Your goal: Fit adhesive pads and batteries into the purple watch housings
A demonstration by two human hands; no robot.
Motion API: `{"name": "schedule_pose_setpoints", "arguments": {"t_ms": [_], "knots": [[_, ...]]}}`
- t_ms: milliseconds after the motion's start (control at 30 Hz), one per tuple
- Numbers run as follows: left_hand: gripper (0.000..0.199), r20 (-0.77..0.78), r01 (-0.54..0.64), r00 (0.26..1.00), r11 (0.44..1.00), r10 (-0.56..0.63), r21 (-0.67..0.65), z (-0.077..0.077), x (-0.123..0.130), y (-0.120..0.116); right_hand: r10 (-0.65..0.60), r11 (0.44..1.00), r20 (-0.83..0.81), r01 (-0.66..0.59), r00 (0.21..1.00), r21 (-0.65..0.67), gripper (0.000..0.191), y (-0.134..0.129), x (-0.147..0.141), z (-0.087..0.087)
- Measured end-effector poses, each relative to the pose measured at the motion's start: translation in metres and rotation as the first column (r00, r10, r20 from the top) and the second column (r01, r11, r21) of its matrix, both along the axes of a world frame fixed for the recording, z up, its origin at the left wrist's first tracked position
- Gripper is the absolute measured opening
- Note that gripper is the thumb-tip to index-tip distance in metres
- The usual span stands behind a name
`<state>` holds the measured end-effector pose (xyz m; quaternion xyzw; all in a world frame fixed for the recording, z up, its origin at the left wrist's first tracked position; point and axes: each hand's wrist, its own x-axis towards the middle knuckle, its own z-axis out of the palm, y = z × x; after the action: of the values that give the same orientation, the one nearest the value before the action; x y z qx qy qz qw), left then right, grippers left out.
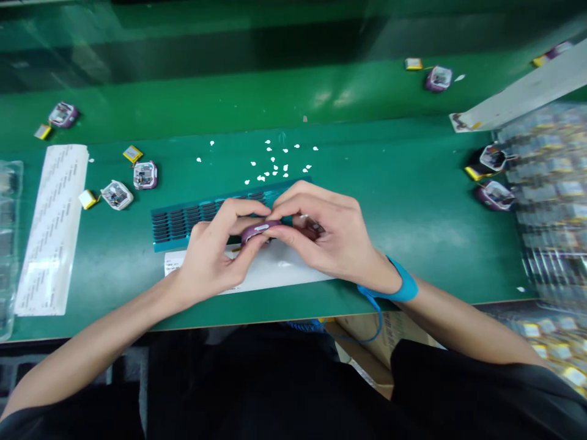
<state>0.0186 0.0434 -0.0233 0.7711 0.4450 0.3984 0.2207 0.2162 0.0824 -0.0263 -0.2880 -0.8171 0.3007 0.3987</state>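
A: What are you getting from your end? I'm asking about the hands first.

B: Through the head camera I'm seeing the left hand (pixel 208 260) and the right hand (pixel 330 235) meeting at the fingertips. Both are pinching a small purple casing (pixel 260 229) between thumb and fingers.

A: Where is that casing sitting?

B: It is being held above a white sheet (pixel 275 272), near the middle of the green bench (pixel 413 183). Its underside is hiding from me, so I'm not telling what is beneath it.

A: And around it?

B: Just behind the hands, a blue sheet (pixel 158 245) is carrying rows of dark pieces (pixel 177 225). Beyond that, small white tabs (pixel 285 168) are lying scattered. To the left, a purple-sided open casing (pixel 145 175) and a white open casing (pixel 117 195) are resting near each other.

A: Anything on the wrist?

B: A blue strap (pixel 406 281) is circling the right one, and its cord (pixel 378 321) is hanging below the bench edge.
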Motion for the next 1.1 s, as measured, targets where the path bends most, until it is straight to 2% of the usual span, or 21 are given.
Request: {"name": "schedule_pose_setpoints", "arguments": {"t_ms": [67,167,233,267,333,400,500,567,667,833,1100], "knots": [[0.013,-0.025,-0.014,1.0,1.0,0.014,-0.001,0.014,-0.005,-0.001,0.003,0.996,-0.012,-0.002,1.0,0.086,0.012,0.001,0.004,0.002],[0.01,-0.087,0.027,0.996,0.998,-0.022,0.05,0.032,-0.02,-0.02,0.017,0.984,-0.024,-0.013,1.0,0.177,0.03,0.007,0.013,0.004],[0.017,-0.243,0.141,0.964,0.984,-0.11,0.113,0.033,-0.032,-0.041,-0.018,0.982,0.021,0.013,1.0,0.188,0.04,0.01,0.017,0.005],[0.021,-0.337,0.171,0.935,0.974,-0.113,0.147,0.029,-0.038,-0.053,-0.044,0.985,0.052,0.035,0.998,0.166,0.043,0.011,0.018,0.005],[0.027,-0.463,0.16,0.883,0.975,-0.072,0.153,0.015,-0.046,-0.072,-0.075,0.997,0.074,0.073,0.994,0.04,0.046,0.01,0.016,0.007],[0.034,-0.487,0.131,0.871,0.987,-0.073,0.088,-0.002,-0.047,-0.083,-0.029,0.985,0.023,0.032,0.999,-0.17,0.045,0.007,0.011,0.01],[0.044,-0.43,0.085,0.901,0.996,-0.062,0.034,-0.02,-0.039,-0.087,0.097,0.889,-0.03,-0.1,0.995,-0.447,0.04,0.003,0.004,0.012],[0.049,-0.415,0.045,0.909,0.999,-0.028,0.031,-0.024,-0.031,-0.086,0.118,0.822,-0.003,-0.1,0.993,-0.56,0.039,0.002,0.001,0.009],[0.052,-0.406,0.02,0.914,1.0,-0.012,0.014,-0.023,-0.025,-0.083,0.12,0.772,0.028,-0.076,0.992,-0.631,0.037,0.004,0.001,0.001],[0.05,-0.39,-0.002,0.921,1.0,0.0,-0.005,-0.021,-0.025,-0.084,0.144,0.711,-0.046,-0.135,0.989,-0.69,0.035,0.006,-0.001,-0.007],[0.038,-0.389,-0.024,0.921,0.999,0.011,-0.028,-0.02,-0.024,-0.082,0.184,0.554,-0.178,-0.251,0.967,-0.794,0.036,0.016,0.0,-0.007]]}}
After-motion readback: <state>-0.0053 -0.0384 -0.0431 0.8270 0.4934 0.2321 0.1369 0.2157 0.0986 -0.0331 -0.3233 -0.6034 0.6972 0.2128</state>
